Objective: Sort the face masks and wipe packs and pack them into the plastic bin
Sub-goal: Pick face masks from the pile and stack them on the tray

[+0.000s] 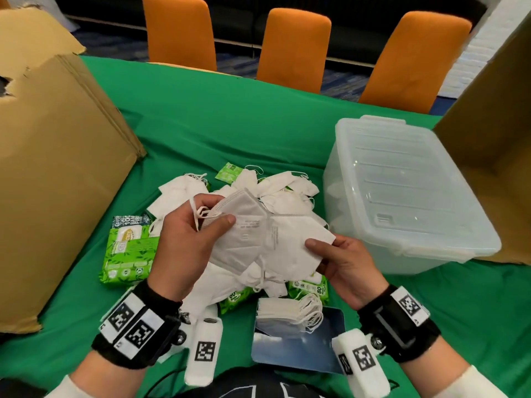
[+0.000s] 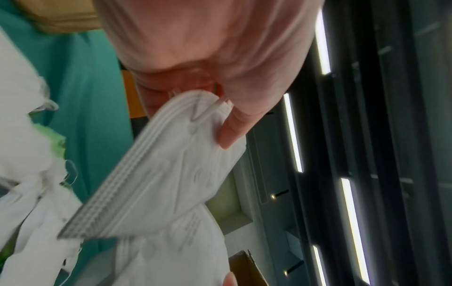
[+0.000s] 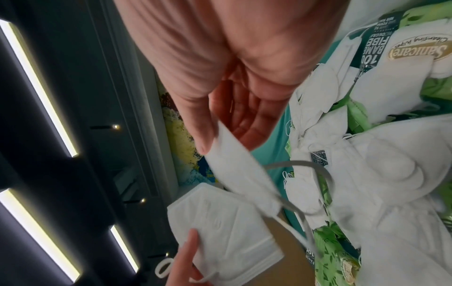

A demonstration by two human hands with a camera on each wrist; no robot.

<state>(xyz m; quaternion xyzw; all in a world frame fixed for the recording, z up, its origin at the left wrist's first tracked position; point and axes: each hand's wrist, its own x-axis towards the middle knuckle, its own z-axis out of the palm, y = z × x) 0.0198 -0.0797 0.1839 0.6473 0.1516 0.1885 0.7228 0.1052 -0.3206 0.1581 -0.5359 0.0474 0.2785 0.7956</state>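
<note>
Here the big green table (image 1: 258, 116) holds everything, with a tall cardboard box (image 1: 57, 173) on the left and the plastic bin (image 1: 402, 196) on the right. The bin is see-through and its lid looks to be on top, so it seems nothing can go in until the lid comes off. In the middle lies a messy pile of white masks (image 1: 287, 185) mixed with green wipe packs (image 1: 129, 254), and a neat little stack of masks (image 1: 284, 311) sits close to the person. Above the pile, the left hand (image 1: 184, 245) holds a small bunch of folded masks (image 1: 244, 225); its thumb and fingers are curled tight on the left end of the bunch. The right hand (image 1: 344, 268) pinches one single mask (image 1: 298, 242) by its right corner, thumb on top. The two sets of masks touch in the middle and lie side to side, from one hand across to the other. The bin is just off to the right of the right hand, so that hand is the nearer one to it. The likely step now is laying the single mask flat on the bunch so the edges line up. The loose ear loops (image 3: 300, 183) could snag on other masks.
</note>
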